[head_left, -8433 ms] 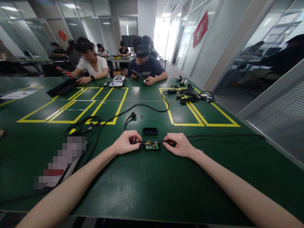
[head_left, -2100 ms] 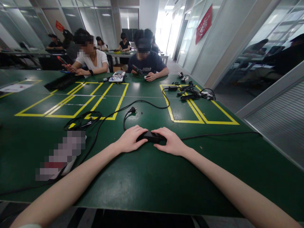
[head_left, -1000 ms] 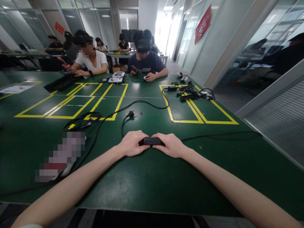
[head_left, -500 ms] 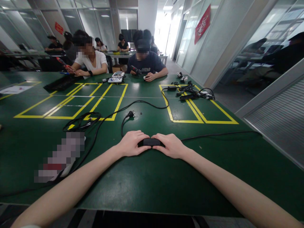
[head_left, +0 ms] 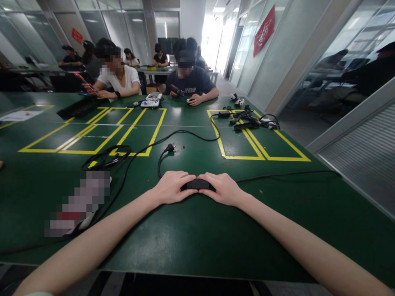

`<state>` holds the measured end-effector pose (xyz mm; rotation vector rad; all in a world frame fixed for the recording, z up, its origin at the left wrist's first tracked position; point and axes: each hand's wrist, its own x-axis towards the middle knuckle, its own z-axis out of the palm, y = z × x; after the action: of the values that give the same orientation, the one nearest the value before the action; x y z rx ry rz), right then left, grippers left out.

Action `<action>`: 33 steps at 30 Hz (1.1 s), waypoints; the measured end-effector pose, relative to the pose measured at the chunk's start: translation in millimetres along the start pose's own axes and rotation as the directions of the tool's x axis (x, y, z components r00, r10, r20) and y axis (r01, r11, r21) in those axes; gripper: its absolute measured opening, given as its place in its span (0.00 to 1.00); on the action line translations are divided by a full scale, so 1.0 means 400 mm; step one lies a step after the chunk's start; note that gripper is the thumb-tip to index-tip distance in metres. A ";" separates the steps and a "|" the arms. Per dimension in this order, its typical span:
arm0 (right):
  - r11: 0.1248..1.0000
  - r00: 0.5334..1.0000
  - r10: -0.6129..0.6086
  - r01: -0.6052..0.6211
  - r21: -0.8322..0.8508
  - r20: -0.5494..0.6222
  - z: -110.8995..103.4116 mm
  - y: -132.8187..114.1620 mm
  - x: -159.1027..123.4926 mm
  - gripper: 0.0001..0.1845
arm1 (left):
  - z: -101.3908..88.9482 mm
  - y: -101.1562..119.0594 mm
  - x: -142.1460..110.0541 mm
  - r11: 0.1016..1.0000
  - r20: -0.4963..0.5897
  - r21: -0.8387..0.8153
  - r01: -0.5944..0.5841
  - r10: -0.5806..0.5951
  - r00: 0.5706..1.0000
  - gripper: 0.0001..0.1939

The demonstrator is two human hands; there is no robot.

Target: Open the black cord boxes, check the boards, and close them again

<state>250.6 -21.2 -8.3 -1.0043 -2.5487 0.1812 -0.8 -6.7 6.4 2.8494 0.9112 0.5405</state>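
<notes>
1. in the head view, we have the black power-adapter casing [head_left: 197, 185] on the green table [head_left: 191, 242], straight ahead of us; its long axis runs left to right, from one palm toward the other;
2. our left hand [head_left: 169, 187] and right hand [head_left: 226, 189] curl around its opposite ends, neither nearer; thumbs and fingers are parted only by its width, gripping it;
3. a black cord [head_left: 286, 175] runs off rightward; a plug [head_left: 169, 147] lies beyond our left hand.

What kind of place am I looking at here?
Probably an office room used as a workshop: yellow tape marks out the green table, a pile of black cables lies on it, and glass partitions stand behind it.
</notes>
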 end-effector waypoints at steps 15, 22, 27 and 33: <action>0.996 1.000 -0.028 0.027 -0.087 -0.010 -0.010 -0.007 0.004 0.20 | 0.004 -0.003 0.002 0.998 -0.003 0.063 0.012 -0.012 1.000 0.23; 0.965 0.981 -0.182 0.164 -0.203 -0.071 -0.008 -0.007 0.004 0.18 | -0.003 0.007 0.003 0.996 0.017 0.004 0.090 -0.090 0.996 0.26; 0.904 0.926 -0.343 0.279 -0.323 -0.158 -0.011 -0.011 0.006 0.16 | -0.013 0.017 0.011 0.968 0.054 -0.117 0.221 -0.216 0.975 0.25; 0.887 0.900 -0.390 0.310 -0.344 -0.195 -0.020 -0.015 0.015 0.13 | -0.012 0.015 0.012 0.858 0.100 -0.386 0.339 -0.326 0.940 0.19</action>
<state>246.2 -21.7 2.4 -0.5904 -2.5012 -0.4332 4.4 -8.6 13.7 2.2669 1.1113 0.5606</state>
